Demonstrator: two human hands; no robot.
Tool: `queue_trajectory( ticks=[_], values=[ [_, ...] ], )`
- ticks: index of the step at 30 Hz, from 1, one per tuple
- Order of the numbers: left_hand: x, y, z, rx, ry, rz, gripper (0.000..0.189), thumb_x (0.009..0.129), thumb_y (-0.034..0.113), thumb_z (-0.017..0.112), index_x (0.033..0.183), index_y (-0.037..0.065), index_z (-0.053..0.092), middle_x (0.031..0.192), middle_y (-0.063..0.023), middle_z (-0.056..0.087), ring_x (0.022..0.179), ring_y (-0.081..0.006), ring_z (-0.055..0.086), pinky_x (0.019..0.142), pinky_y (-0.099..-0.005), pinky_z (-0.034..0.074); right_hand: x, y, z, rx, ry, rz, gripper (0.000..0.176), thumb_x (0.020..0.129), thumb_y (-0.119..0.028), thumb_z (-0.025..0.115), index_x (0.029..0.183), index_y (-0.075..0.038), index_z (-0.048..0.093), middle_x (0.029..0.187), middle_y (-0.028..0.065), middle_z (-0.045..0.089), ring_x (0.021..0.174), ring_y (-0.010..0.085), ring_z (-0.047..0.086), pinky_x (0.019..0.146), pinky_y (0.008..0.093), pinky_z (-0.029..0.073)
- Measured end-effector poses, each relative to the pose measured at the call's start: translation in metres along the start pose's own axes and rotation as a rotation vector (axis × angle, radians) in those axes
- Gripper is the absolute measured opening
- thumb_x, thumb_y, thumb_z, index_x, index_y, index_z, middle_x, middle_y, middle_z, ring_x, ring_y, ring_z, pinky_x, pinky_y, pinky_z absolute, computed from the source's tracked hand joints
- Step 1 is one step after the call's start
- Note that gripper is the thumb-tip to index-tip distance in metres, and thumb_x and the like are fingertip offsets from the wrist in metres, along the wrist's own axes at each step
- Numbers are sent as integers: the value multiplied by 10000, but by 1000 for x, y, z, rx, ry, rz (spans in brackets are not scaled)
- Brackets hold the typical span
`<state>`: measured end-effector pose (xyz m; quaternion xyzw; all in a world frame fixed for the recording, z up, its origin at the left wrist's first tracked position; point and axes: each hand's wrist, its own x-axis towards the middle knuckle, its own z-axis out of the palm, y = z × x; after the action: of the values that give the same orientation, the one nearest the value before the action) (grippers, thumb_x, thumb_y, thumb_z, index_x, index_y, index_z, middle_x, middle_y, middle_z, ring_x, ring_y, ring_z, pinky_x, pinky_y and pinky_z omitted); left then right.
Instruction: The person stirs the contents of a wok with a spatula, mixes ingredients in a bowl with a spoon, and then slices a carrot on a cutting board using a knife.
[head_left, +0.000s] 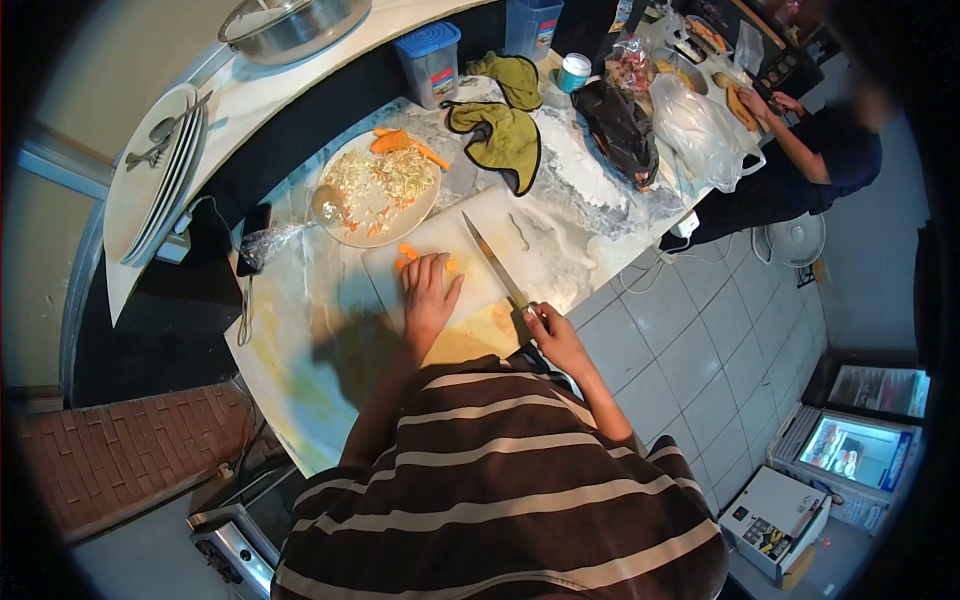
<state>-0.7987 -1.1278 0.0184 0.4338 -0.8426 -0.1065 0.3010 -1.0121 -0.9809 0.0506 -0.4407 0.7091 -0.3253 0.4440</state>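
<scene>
My right hand (555, 340) grips the handle of a long kitchen knife (490, 253), its blade lying over the white cutting board (480, 215) and pointing away from me. On the board's left part rests my left hand (428, 295), fingers stretched out and thumb apart. Small orange carrot pieces (405, 252) lie around its fingertips; whether something is under them is hidden. Just beyond the board is a plate (430, 208) of shredded cabbage and carrot bits. Larger carrot pieces (392, 142) sit at its far edge. A thin peel strip (520, 232) lies right of the blade.
Green cloths (505, 140), a blue-lidded container (430, 65), a black bag (618, 130) and a white plastic bag (700, 125) stand or lie farther back. Stacked plates (150, 180) and a steel bowl (295, 30) occupy the raised ledge. Another person (815, 160) works at the far right.
</scene>
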Motion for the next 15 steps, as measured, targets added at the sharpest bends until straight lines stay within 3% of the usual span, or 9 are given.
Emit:
queue_trajectory(
  ticks=[13, 15],
  values=[
    [-2, -2, 5, 10, 0, 30, 341, 887, 170, 642, 1198, 47, 572, 1135, -119, 582, 1102, -320, 510, 999, -467, 374, 6, -1, 8, -58, -34, -25, 416, 995, -408, 550, 1033, 6, 571, 646, 174, 536, 577, 251, 489, 593, 389, 421],
    [-1, -2, 4, 0, -15, 14, 333, 896, 176, 633, 1198, 48, 578, 1142, -123, 590, 1113, -319, 512, 1007, -468, 370, 3, -8, 7, -36, -38, -11, 335, 1011, -354, 555, 965, -22, 552, 647, 21, 449, 615, 110, 406, 559, 306, 361]
  ],
)
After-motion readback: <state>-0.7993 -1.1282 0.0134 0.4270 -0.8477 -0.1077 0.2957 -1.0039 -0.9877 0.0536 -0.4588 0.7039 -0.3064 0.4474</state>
